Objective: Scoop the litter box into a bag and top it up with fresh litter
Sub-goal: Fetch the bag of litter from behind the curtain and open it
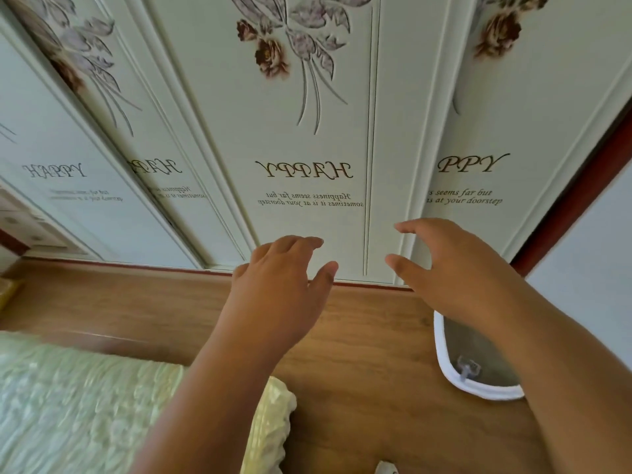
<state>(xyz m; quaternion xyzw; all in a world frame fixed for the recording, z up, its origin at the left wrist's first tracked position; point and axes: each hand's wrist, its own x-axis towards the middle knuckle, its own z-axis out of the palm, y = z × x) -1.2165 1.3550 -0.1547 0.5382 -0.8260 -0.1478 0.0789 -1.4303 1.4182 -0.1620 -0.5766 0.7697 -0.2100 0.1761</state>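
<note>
Both hands empty, left hand (280, 278) and right hand (455, 268) fingers loosely spread near the wardrobe door (307, 131), so scooping looks unstarted.

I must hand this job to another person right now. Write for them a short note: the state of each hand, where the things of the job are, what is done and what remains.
Left hand: open, holds nothing, raised before the wardrobe doors.
Right hand: open, holds nothing, beside the left hand, also before the doors.
Things: a white-rimmed tray with a grey inside lies on the wood floor under the right forearm; it may be the litter box, but most of it is hidden. No scoop, bag or fresh litter is in view.
Done: nothing that the picture shows.
Left: find the scoop, bag and litter, scoop the box into the bag, then top it up.
</note>
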